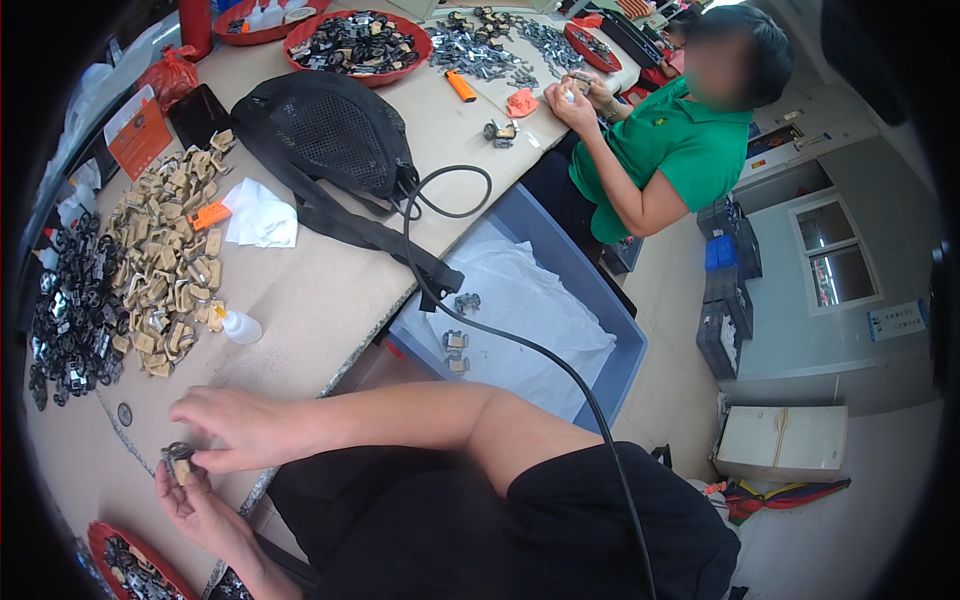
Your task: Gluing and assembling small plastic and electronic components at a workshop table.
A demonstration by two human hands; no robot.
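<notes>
Low at the left, over the table's near edge, my left hand [200, 515] is closed on a small toy vehicle [180, 468] with a tan body and dark wheels. Just above it is my right hand [235, 425], its thumb by the toy and its fingers apart. A round dark wheel [124, 413] lies on the table beyond my hands. Tan toy bodies [165, 250] are heaped farther along, beside a pile of black wheeled parts [75, 310]. A white squeeze bottle [240, 327] stands near the tan heap.
A black mesh backpack [325, 125] and a white cloth [262, 213] lie on the table. A dark cable [520, 342] crosses over a blue bin [625, 355] with several assembled pieces. Red trays [425, 50] hold parts. A co-worker in green [650, 150] handles a small piece.
</notes>
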